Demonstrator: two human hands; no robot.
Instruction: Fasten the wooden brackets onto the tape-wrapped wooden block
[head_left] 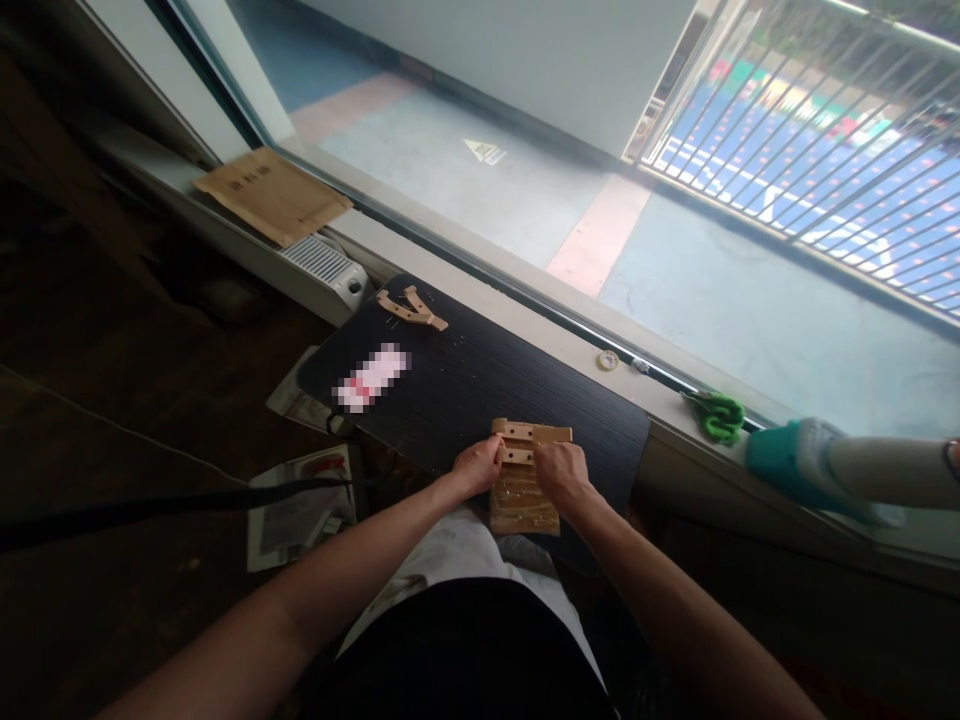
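Gripping the wood (520, 455) at its left end, the left hand (478, 466) has closed fingers; the right hand (562, 470) curls over its right side, hold unclear, by a wrapped block (521, 508).

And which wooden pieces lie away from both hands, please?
The V-shaped pieces at the left end of the table; the other pieces are at the left hand and right hand.
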